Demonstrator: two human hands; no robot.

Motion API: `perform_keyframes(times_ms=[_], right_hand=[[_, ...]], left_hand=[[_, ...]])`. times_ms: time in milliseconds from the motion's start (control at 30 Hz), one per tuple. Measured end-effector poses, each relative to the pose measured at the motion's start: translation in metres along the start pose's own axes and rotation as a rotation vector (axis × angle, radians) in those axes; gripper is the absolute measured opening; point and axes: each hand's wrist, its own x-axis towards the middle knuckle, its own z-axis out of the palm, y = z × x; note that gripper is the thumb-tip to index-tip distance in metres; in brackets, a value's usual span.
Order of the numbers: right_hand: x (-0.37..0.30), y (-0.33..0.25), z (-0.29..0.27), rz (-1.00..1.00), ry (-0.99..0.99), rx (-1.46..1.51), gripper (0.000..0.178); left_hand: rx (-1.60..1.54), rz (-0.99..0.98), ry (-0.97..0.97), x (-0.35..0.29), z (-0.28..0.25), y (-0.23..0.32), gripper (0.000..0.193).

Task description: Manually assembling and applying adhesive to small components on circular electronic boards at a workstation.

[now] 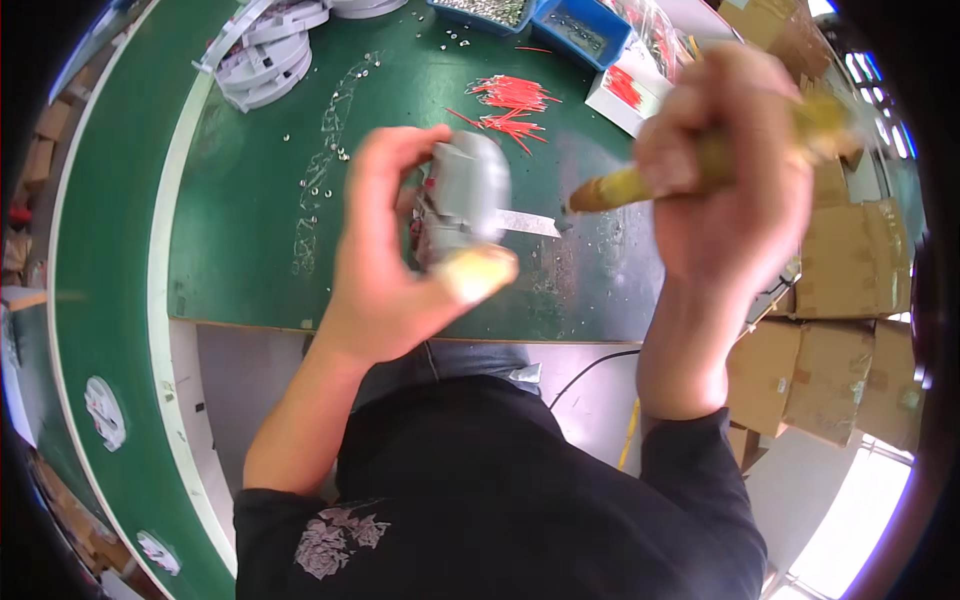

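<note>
My left hand [385, 270] grips a grey plastic housing [470, 190], tilted on edge above the green workbench [250, 200]. Small red parts show on the housing's left side, partly behind my fingers. A pale yellow covering wraps the tip of my left thumb. Raised to the right, my right hand [725, 180] is closed around a yellow, rod-shaped tool [625, 187] with a brownish tip pointing left toward the housing. Motion blurs this hand and tool, so the tool's exact kind is unclear. The tip and the housing are apart. A whitish strip [530, 223] lies on the bench between them.
Red wire pieces [512, 93] lie behind the housing, with more in a white box [622, 95]. Blue bins [580, 35] of small metal parts stand at the back. Grey housings [265, 65] are piled back left; a green conveyor [110, 300] runs left. Cardboard boxes [835, 370] stack right.
</note>
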Motion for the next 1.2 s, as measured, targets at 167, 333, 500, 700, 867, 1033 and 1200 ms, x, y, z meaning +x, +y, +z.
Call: perform_keyframes(times_ms=[167, 333, 500, 700, 867, 1033, 1200], right_hand=[[-0.02, 0.022, 0.008, 0.516, -0.155, -0.342, 0.013], [-0.029, 0.037, 0.022, 0.472, -0.134, -0.356, 0.015], [-0.037, 0.046, 0.024, 0.425, -0.048, -0.166, 0.011], [-0.039, 0.05, 0.025, 0.568, -0.093, 0.045, 0.012], [-0.041, 0.05, 0.026, 0.527, -0.137, -0.032, 0.012], [-0.039, 0.04, 0.027, 0.576, -0.171, -0.165, 0.011], [-0.042, 0.042, 0.029, 0.495, -0.231, -0.301, 0.01]], left_hand=[[-0.91, -0.288, 0.012, 0.006, -0.01, 0.017, 0.085], [-0.714, -0.205, -0.036, 0.0, 0.0, 0.017, 0.083], [-0.482, -0.22, 0.006, 0.0, 0.001, 0.014, 0.085], [-0.622, -0.186, 0.051, -0.002, -0.003, 0.007, 0.085], [-0.633, -0.171, 0.095, -0.004, -0.004, 0.005, 0.088], [-0.613, -0.159, 0.154, -0.007, -0.003, 0.01, 0.09], [-0.606, -0.148, 0.187, -0.007, -0.004, 0.014, 0.086]])
